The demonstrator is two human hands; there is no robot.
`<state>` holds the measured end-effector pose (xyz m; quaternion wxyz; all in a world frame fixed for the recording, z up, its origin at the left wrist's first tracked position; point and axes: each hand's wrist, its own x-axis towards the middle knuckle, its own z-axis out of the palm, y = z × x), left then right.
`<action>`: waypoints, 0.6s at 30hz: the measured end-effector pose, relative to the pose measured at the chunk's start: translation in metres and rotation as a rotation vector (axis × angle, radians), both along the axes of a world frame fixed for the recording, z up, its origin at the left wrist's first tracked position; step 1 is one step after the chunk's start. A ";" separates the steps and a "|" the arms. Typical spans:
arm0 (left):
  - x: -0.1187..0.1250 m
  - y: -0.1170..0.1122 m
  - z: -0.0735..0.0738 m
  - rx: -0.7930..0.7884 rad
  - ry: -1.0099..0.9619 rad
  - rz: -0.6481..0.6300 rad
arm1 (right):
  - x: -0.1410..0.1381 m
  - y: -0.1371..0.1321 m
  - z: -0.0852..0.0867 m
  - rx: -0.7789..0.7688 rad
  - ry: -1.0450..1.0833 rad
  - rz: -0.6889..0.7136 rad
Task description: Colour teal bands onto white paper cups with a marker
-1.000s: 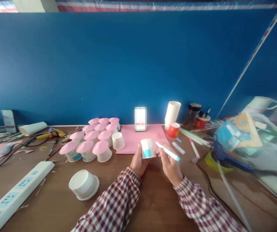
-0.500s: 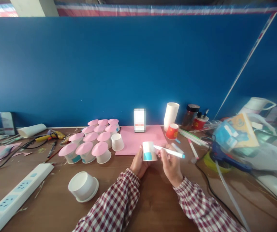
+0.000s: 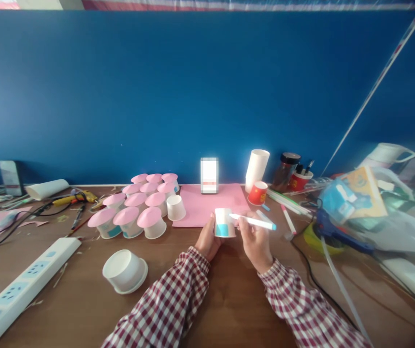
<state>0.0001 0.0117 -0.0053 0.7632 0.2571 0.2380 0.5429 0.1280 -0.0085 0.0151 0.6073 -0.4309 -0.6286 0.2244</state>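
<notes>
A white paper cup (image 3: 225, 220), upside down with a light-blue rectangle on its side, is gripped in my left hand (image 3: 209, 240). My right hand (image 3: 255, 242) pinches a white marker (image 3: 253, 222) with a light-blue end, its tip at the cup's right side; I cannot tell whether it touches. To the left stand several upturned cups with pink cone tops (image 3: 126, 216). Next to them is a plain white cup (image 3: 176, 208) without a top. Behind the held cup lies a pink paper sheet (image 3: 196, 203).
A larger white tub (image 3: 125, 271) and a power strip (image 3: 22, 292) lie at the left, with a yellow glue gun (image 3: 80, 196) beyond. At right are a red cup (image 3: 258, 193), a dark-lidded jar (image 3: 286, 172), a tape roll (image 3: 319, 240) and plastic bags (image 3: 403, 217). A blue partition (image 3: 207, 96) rises behind.
The whole view has shifted slightly, so the table sits a little higher in the picture. Both hands keep their holds on the cup and the marker, the tip still near the cup's side.
</notes>
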 end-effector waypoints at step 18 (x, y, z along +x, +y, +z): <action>0.000 0.001 -0.002 0.000 -0.008 -0.014 | 0.001 -0.001 0.000 0.013 -0.086 -0.014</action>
